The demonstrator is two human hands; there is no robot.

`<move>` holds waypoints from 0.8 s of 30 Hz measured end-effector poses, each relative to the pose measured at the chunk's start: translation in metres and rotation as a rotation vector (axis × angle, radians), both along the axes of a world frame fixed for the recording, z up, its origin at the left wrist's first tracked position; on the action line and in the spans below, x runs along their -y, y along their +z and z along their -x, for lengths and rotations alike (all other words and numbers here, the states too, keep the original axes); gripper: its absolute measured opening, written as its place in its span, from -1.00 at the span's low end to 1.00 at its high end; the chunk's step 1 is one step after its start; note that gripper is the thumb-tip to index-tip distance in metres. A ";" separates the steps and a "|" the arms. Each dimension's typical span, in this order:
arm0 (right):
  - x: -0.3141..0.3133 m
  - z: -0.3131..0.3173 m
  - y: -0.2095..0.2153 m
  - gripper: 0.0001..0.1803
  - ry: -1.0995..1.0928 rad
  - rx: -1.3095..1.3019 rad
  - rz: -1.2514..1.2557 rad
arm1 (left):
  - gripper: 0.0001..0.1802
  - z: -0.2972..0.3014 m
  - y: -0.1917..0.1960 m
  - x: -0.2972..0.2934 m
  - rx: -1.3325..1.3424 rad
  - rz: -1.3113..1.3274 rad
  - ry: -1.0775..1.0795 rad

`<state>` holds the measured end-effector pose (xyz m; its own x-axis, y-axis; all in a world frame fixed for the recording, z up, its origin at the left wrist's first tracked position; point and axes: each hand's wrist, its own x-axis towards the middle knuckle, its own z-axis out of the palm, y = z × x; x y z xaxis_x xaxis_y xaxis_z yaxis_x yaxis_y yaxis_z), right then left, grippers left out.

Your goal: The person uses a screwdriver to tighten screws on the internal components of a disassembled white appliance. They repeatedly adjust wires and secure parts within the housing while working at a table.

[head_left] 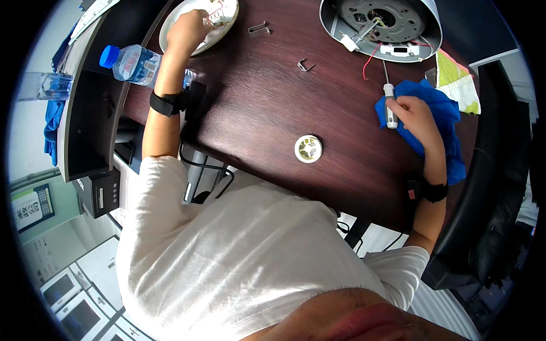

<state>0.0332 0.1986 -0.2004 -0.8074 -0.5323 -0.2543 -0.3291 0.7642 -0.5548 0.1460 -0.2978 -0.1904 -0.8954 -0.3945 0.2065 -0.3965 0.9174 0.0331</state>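
At the far left of the table, my left hand reaches over a round white dish-like piece. Its fingers are curled in against white parts with red markings inside that piece, and what they pinch is hidden. On the right, my right hand has its fingers around the grey and white handle of a screwdriver. The screwdriver's thin shaft points away from me, toward the rim of a large round metal housing. A blue cloth lies under my right hand.
A water bottle lies beside my left forearm. Two small metal brackets and a white ring-shaped part rest on the brown table. A red wire hangs from the housing. A green-and-white cloth lies at right.
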 end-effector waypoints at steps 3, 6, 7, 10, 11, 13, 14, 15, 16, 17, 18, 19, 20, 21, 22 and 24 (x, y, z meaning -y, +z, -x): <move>-0.001 0.003 0.001 -0.53 0.041 0.021 -0.031 | -0.71 0.006 -0.012 0.015 0.119 -0.140 -0.032; -0.003 0.005 0.002 -0.54 0.012 0.129 0.016 | -0.79 0.010 -0.023 0.018 0.083 -0.068 -0.073; -0.004 0.006 0.002 -0.54 0.014 0.128 0.034 | -0.79 0.010 -0.026 0.018 0.072 -0.074 -0.069; -0.005 0.007 0.002 -0.52 0.020 0.155 0.072 | -0.80 0.008 -0.027 0.017 0.088 -0.127 -0.066; -0.005 0.007 0.002 -0.53 0.016 0.151 0.069 | -0.81 0.007 -0.026 0.018 0.079 -0.141 -0.059; -0.005 0.007 0.002 -0.52 0.019 0.151 0.070 | -0.81 0.006 -0.025 0.018 0.041 -0.120 -0.065; -0.006 0.007 0.002 -0.52 0.027 0.153 0.072 | -0.81 0.007 -0.024 0.018 0.012 -0.086 -0.076; -0.005 0.007 0.002 -0.52 0.032 0.162 0.080 | -0.81 0.007 -0.023 0.018 0.024 -0.078 -0.083; -0.005 0.007 0.003 -0.52 0.034 0.150 0.071 | -0.81 0.008 -0.023 0.018 0.025 -0.080 -0.079; -0.005 0.007 0.003 -0.52 0.033 0.144 0.067 | -0.82 0.008 -0.022 0.018 0.066 -0.107 -0.071; -0.005 0.006 0.003 -0.51 0.031 0.144 0.069 | -0.82 0.009 -0.022 0.018 0.091 -0.129 -0.071; -0.005 0.006 0.004 -0.51 0.036 0.136 0.065 | -0.81 0.009 -0.022 0.018 0.100 -0.143 -0.062; -0.005 0.006 0.004 -0.51 0.042 0.134 0.068 | -0.80 0.010 -0.022 0.017 0.095 -0.152 -0.061; -0.005 0.006 0.004 -0.51 0.045 0.134 0.073 | -0.80 0.010 -0.022 0.017 0.078 -0.154 -0.059; -0.005 0.006 0.005 -0.51 0.042 0.133 0.071 | -0.80 0.010 -0.022 0.016 0.074 -0.139 -0.059; -0.005 0.006 0.005 -0.51 0.031 0.137 0.065 | -0.79 0.010 -0.023 0.016 0.048 -0.101 -0.057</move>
<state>0.0276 0.2037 -0.1959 -0.7504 -0.5757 -0.3248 -0.2702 0.7156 -0.6442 0.1355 -0.3134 -0.2136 -0.9250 -0.3588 0.1248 -0.3467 0.9316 0.1091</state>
